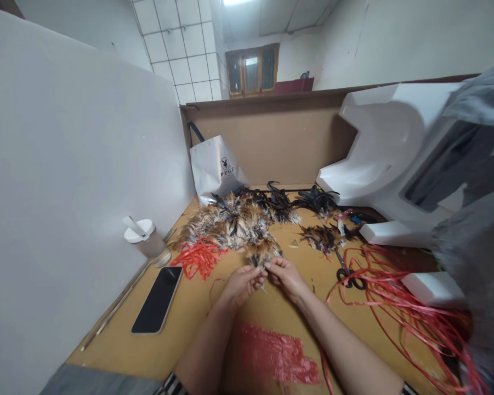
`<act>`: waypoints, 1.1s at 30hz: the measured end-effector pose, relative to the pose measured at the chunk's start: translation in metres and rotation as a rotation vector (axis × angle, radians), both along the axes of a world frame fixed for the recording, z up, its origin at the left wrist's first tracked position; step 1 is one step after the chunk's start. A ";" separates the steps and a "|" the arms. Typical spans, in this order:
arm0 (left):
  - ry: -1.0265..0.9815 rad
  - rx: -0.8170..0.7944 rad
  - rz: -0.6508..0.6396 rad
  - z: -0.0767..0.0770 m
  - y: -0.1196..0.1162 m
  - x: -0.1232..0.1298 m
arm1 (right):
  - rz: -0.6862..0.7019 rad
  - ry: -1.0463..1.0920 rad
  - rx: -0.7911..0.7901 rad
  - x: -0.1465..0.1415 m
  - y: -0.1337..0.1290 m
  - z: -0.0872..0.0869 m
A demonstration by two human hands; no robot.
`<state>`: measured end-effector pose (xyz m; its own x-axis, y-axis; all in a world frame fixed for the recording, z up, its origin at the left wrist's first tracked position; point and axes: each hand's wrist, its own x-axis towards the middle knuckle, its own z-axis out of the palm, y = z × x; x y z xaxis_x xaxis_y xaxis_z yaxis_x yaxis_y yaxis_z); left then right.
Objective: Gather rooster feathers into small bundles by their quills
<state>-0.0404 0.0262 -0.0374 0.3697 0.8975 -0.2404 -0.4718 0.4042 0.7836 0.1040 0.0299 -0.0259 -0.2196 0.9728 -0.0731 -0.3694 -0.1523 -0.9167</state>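
Both hands meet over the middle of the tabletop at a small bunch of brown and black feathers (263,251). My left hand (243,282) is closed, its fingertips pinching the lower end of the bunch, and a pale quill tip pokes out below. From the other side my right hand (285,276) pinches the same end with thumb and finger. Just beyond lies a large heap of brown, white and black feathers (234,219). Cut red plastic strips (199,257) lie left of the hands. A smaller brown feather pile (321,237) is to the right.
On the left are a phone (158,300) and a lidded cup (148,244). A white bag (216,170) stands at the back. Black-handled scissors (351,278) and long red strips (419,318) lie right, beside white foam (382,137). A red patch (279,354) marks the near tabletop.
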 end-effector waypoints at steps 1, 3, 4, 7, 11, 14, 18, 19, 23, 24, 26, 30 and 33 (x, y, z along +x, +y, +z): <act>0.012 0.005 -0.006 0.000 0.000 0.000 | -0.014 -0.017 0.002 -0.001 0.000 0.000; 0.033 0.015 -0.015 -0.001 -0.001 0.001 | -0.040 -0.042 0.009 -0.002 0.000 0.000; 0.041 0.018 -0.018 -0.001 -0.001 0.001 | -0.052 -0.050 0.015 -0.002 0.000 0.000; 0.061 0.027 -0.014 -0.001 -0.001 0.001 | -0.082 -0.062 0.027 -0.004 -0.001 0.002; 0.076 0.038 -0.009 0.000 -0.002 0.002 | -0.093 -0.055 0.039 -0.006 -0.002 0.003; 0.105 0.056 -0.003 0.002 -0.004 0.003 | -0.096 -0.051 0.051 -0.007 -0.002 0.002; 0.145 0.092 -0.006 0.004 -0.005 0.004 | -0.097 -0.055 0.075 -0.007 -0.002 0.001; 0.153 0.100 -0.008 0.004 -0.005 0.004 | -0.102 -0.055 0.082 -0.007 -0.002 0.001; 0.189 0.125 -0.010 0.003 -0.005 0.005 | -0.113 -0.072 0.099 -0.007 -0.002 -0.001; 0.201 0.128 -0.011 0.002 -0.004 0.005 | -0.108 -0.084 0.097 -0.007 -0.001 -0.002; 0.215 0.138 0.024 0.002 -0.003 0.004 | -0.095 -0.126 0.084 -0.006 0.001 -0.004; 0.176 0.159 0.192 0.004 0.004 -0.001 | -0.118 -0.397 0.215 0.000 0.002 -0.006; 0.110 0.121 0.308 0.005 0.010 -0.006 | -0.069 -0.789 0.429 0.004 -0.003 -0.004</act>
<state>-0.0464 0.0359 -0.0328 0.0546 0.9873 -0.1491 -0.4670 0.1572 0.8702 0.1084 0.0267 -0.0296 -0.1992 0.9604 0.1947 0.3956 0.2606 -0.8807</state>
